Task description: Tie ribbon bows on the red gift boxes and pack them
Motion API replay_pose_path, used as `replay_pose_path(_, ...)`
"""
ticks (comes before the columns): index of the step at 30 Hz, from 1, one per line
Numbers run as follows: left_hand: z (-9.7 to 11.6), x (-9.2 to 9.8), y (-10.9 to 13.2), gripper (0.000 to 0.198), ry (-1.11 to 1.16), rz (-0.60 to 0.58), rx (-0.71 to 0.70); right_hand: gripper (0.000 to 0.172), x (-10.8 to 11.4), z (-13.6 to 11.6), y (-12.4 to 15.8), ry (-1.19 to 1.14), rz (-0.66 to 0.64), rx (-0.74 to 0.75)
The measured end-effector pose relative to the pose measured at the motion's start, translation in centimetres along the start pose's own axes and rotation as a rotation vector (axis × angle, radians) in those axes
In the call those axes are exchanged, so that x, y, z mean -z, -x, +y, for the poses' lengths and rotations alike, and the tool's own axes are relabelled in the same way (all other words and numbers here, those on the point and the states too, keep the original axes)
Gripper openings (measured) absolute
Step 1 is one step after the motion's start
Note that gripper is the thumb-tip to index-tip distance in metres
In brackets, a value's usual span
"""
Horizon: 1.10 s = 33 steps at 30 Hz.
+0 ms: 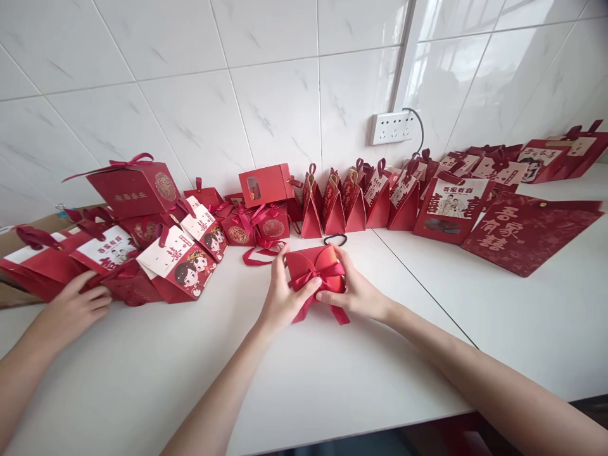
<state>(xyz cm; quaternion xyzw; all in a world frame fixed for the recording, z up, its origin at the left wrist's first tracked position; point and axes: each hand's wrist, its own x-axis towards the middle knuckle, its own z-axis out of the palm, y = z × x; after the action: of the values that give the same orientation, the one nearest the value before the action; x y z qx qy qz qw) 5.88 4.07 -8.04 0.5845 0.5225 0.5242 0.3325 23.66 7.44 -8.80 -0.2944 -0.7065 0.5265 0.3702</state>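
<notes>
A small red gift box [311, 258] with a ribbon bow [317, 273] on its front is held between both hands over the white table. My left hand [285, 288] grips its left side, the thumb pressed on the bow's knot. On the right edge, my right hand [356, 291] closes round the box, its thumb at the bow just below the knot. Two ribbon tails hang below the box. Just behind it lie a black hair tie [335, 240] and a loop of red ribbon [261, 253].
Another person's hand [78, 304] touches the red gift boxes [173, 266] at left. A row of triangular boxes [332, 209] stands along the tiled wall. A large red bag [527, 231] and more boxes stand at right. A power socket [392, 128] is on the wall.
</notes>
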Motion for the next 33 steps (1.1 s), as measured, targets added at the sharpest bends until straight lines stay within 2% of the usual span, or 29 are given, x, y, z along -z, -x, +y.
replay_pose_path(3, 0.1, 1.2, -0.6, 0.077, 0.01, -0.133, 0.06, 0.095, 0.3, 0.0, -0.2, -0.031, -0.002, 0.007)
replay_pose_path(4, 0.0, 1.6, -0.8, 0.076, 0.007, -0.141, 0.06, 0.093, 0.5, 0.1, -0.2, -0.041, 0.002, 0.006)
replay_pose_path(6, 0.0, 2.4, -1.2, 0.07, -0.021, -0.065, 0.039, 0.091, 0.7, 0.1, -0.3, -0.054, -0.003, 0.0)
replay_pose_path(8, 0.1, 2.9, -1.4, 0.051, -0.086, 0.024, 0.032, 0.089, 0.8, 0.2, -0.2, -0.064, -0.014, -0.01)
replay_pose_path(10, 0.4, 3.0, -1.5, 0.037, -0.146, -0.007, 0.04, 0.089, 0.7, 0.2, -0.2, -0.071, -0.02, -0.015)
replay_pose_path(13, 0.9, 2.7, -1.2, 0.039, -0.113, -0.125, 0.017, 0.091, 0.6, 0.3, -0.2, -0.063, -0.014, -0.019)
replay_pose_path(19, 1.2, 2.3, -0.6, 0.03, 0.041, -0.117, -0.111, 0.095, 0.5, 0.1, -0.2, -0.056, 0.017, -0.044)
replay_pose_path(21, 1.2, 2.5, -0.6, 0.03, 0.02, -0.123, -0.158, 0.095, 0.4, 0.1, -0.1, -0.05, 0.018, -0.034)
replay_pose_path(24, 1.5, 2.9, -0.7, 0.012, -0.07, -0.148, -0.181, 0.094, 0.4, 0.1, -0.1, -0.041, 0.01, -0.017)
replay_pose_path(27, 1.9, 3.0, -0.9, 0.023, -0.102, -0.153, -0.182, 0.094, 0.4, 0.1, -0.2, -0.039, 0.007, -0.017)
replay_pose_path(33, 1.9, 2.8, -0.7, 0.031, -0.042, -0.128, -0.203, 0.095, 0.3, 0.3, -0.2, -0.045, 0.013, -0.024)
